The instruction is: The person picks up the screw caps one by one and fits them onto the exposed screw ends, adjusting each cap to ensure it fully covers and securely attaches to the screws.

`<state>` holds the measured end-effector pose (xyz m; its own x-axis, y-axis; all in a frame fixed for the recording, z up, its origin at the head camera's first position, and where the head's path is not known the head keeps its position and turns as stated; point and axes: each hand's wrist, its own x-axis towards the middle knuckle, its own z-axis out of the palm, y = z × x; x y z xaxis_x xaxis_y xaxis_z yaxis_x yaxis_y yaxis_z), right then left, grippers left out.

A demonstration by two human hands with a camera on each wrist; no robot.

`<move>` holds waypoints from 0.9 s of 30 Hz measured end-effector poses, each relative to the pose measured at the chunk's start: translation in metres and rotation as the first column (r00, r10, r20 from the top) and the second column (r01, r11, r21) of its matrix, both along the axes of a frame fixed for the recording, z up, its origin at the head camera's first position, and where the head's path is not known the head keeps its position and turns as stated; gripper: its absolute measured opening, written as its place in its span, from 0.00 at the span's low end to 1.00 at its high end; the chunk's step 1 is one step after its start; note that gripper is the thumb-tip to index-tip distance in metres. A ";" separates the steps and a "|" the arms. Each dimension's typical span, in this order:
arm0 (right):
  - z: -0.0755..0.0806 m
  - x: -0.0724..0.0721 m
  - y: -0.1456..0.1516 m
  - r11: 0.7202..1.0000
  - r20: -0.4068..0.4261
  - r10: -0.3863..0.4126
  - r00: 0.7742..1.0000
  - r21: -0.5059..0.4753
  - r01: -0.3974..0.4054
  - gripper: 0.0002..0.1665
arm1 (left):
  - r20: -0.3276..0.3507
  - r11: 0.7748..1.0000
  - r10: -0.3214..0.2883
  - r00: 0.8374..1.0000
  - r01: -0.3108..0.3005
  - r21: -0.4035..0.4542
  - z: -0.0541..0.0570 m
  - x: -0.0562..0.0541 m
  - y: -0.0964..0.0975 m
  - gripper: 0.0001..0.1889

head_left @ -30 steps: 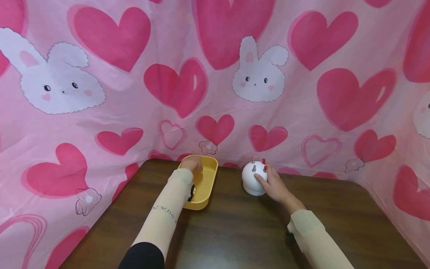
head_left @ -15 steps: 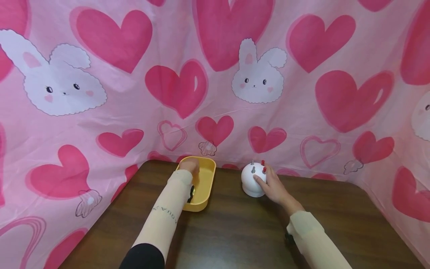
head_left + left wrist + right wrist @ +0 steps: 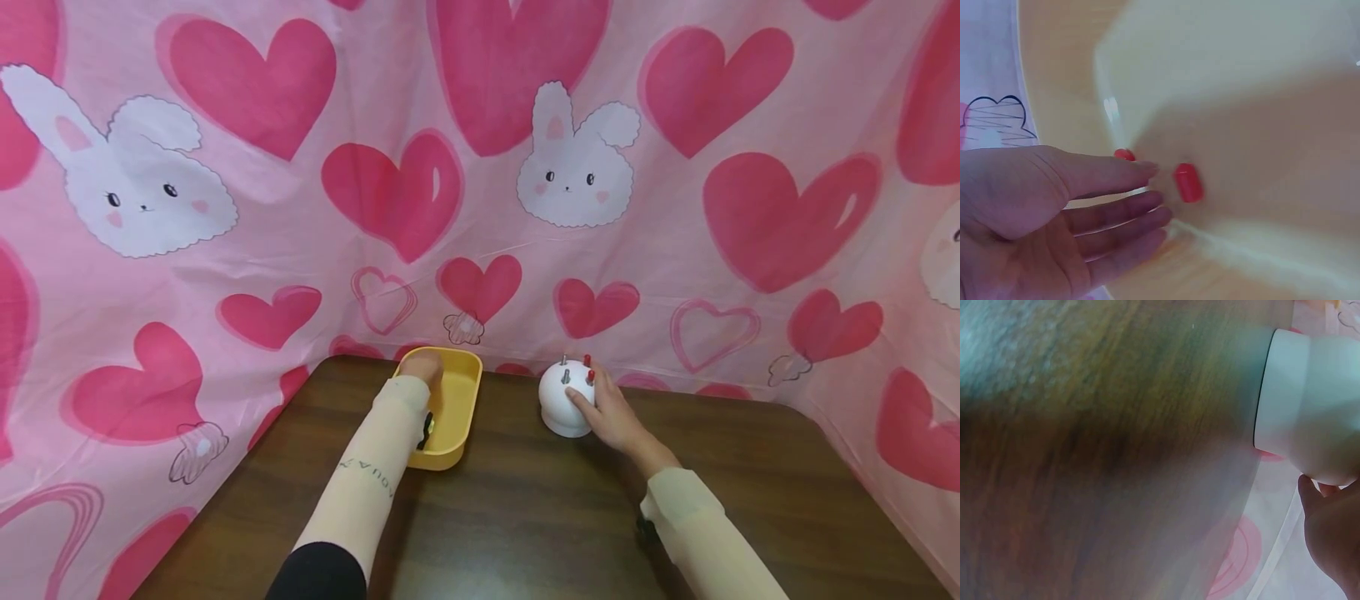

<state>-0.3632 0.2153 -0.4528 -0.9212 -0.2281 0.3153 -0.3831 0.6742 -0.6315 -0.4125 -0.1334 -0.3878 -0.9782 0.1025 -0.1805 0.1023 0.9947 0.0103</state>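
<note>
In the head view my left hand [image 3: 423,367] is down inside a yellow tray [image 3: 474,400]. In the left wrist view the left hand [image 3: 1054,212] has thumb and fingers stretched out, holding nothing that shows. A red cap [image 3: 1189,182] lies on the tray floor just beyond the fingertips. Partly hidden behind the thumb is another red piece [image 3: 1124,153]. My right hand [image 3: 611,412] grips the side of a white ball-shaped stand [image 3: 562,408], thumb on its front. Metal studs [image 3: 566,377] rise from its top, and red caps [image 3: 591,377] cover two posts near that hand.
The brown wooden table [image 3: 517,517] carries both tray and stand, set apart near its back edge. A pink cloth [image 3: 480,233] with hearts and rabbits hangs behind and at both sides.
Both hands hold nearly the same places, the left in the tray and the right on the white stand. The head view has shifted slightly.
</note>
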 end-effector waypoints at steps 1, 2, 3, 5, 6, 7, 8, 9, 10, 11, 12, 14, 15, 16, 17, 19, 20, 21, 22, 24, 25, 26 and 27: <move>0.001 0.000 0.000 1.000 -0.004 0.000 1.000 -0.002 0.000 0.45 | 0.002 1.000 -0.015 1.000 0.015 -0.008 0.001 0.000 0.000 0.05; 0.001 0.000 0.000 1.000 -0.005 0.000 1.000 -0.002 0.000 0.45 | 0.009 0.999 -0.032 0.999 0.033 -0.025 0.003 0.001 0.000 0.05; 0.001 0.000 0.000 1.000 -0.006 -0.001 1.000 -0.006 0.001 0.45 | 0.015 0.998 -0.049 0.999 0.050 -0.040 0.004 0.001 0.000 0.05; 0.002 0.000 0.001 1.000 -0.014 -0.003 1.000 -0.009 0.003 0.45 | 0.037 0.996 -0.067 0.997 0.069 -0.056 0.007 0.002 0.000 0.05; 0.002 0.000 0.001 1.000 -0.018 -0.003 1.000 -0.009 0.003 0.44 | 0.052 0.996 -0.068 0.996 0.071 -0.056 0.009 0.002 0.000 0.05; 0.002 0.000 0.001 1.000 -0.020 -0.005 1.000 -0.009 0.005 0.44 | 0.059 0.996 -0.072 0.996 0.075 -0.050 0.009 0.002 -0.001 0.06; 0.002 -0.001 0.001 1.000 -0.022 -0.005 1.000 -0.008 0.005 0.44 | 0.070 0.997 -0.068 0.995 0.071 -0.038 0.009 0.001 -0.001 0.06; 0.002 0.000 0.001 1.000 -0.029 -0.001 1.000 -0.011 0.001 0.43 | 0.079 0.998 -0.061 0.995 0.062 -0.013 0.009 0.001 -0.002 0.06; 0.002 0.000 0.001 1.000 -0.030 0.000 1.000 -0.009 -0.001 0.43 | 0.090 0.999 -0.051 0.995 0.051 0.008 0.009 0.000 -0.003 0.06; 0.002 0.000 0.001 1.000 -0.030 0.002 1.000 -0.010 -0.003 0.43 | 0.101 0.999 -0.039 0.994 0.036 0.032 0.008 -0.001 -0.004 0.07; 0.002 0.000 0.000 1.000 -0.033 0.007 0.999 -0.008 -0.007 0.43 | 0.112 0.998 -0.033 0.993 0.027 0.055 0.007 -0.003 -0.005 0.07; 0.001 0.000 0.000 1.000 -0.043 0.013 0.999 -0.011 -0.014 0.42 | 0.147 0.995 -0.014 0.989 -0.001 0.100 0.006 -0.006 -0.006 0.07; 0.001 0.000 -0.001 1.000 -0.047 0.015 0.999 -0.012 -0.015 0.41 | 0.164 0.993 -0.011 0.986 -0.009 0.118 0.005 -0.007 -0.007 0.07; 0.000 0.000 -0.001 1.000 -0.051 0.014 0.999 -0.011 -0.014 0.41 | 0.177 0.991 -0.008 0.984 -0.015 0.133 0.005 -0.009 -0.007 0.07; 0.000 0.000 -0.002 1.000 -0.060 0.015 0.998 -0.011 -0.016 0.40 | 0.196 0.988 -0.007 0.981 -0.022 0.150 0.005 -0.010 -0.008 0.05; 0.000 0.000 -0.002 1.000 -0.072 0.014 0.997 -0.015 -0.015 0.40 | 0.220 0.985 -0.018 0.975 -0.020 0.169 0.005 -0.013 -0.008 0.04; 0.000 0.000 -0.003 1.000 -0.075 0.014 0.997 -0.015 -0.015 0.41 | 0.229 0.985 -0.027 0.973 -0.013 0.171 0.005 -0.014 -0.007 0.04; 0.001 -0.001 -0.003 1.000 -0.076 0.014 0.997 -0.016 -0.015 0.41 | 0.235 0.986 -0.036 0.971 -0.005 0.170 0.005 -0.015 -0.007 0.04; 0.001 -0.001 -0.003 1.000 -0.075 0.015 0.997 -0.018 -0.016 0.41 | 0.243 0.986 -0.043 0.969 0.002 0.166 0.006 -0.016 -0.006 0.04; 0.001 -0.001 -0.002 1.000 -0.072 0.014 0.997 -0.016 -0.015 0.42 | 0.254 0.989 -0.059 0.965 0.022 0.147 0.006 -0.019 -0.005 0.07; 0.001 -0.001 -0.002 1.000 -0.070 0.014 0.997 -0.015 -0.015 0.42 | 0.258 0.991 -0.074 0.963 0.043 0.124 0.007 -0.019 -0.004 0.10; 0.001 -0.001 -0.002 1.000 -0.066 0.014 0.998 -0.012 -0.015 0.42 | 0.262 0.993 -0.084 0.961 0.058 0.106 0.007 -0.020 -0.003 0.12; 0.001 -0.001 -0.002 1.000 -0.064 0.013 0.998 -0.010 -0.014 0.42 | 0.267 0.994 -0.093 0.959 0.073 0.084 0.007 -0.020 -0.002 0.14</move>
<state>-0.3638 0.2137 -0.4519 -0.8961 -0.2367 0.3754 -0.4315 0.6624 -0.6124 -0.4330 -0.1357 -0.3812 -0.8814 0.2042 -0.4260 0.1682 0.9783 0.1208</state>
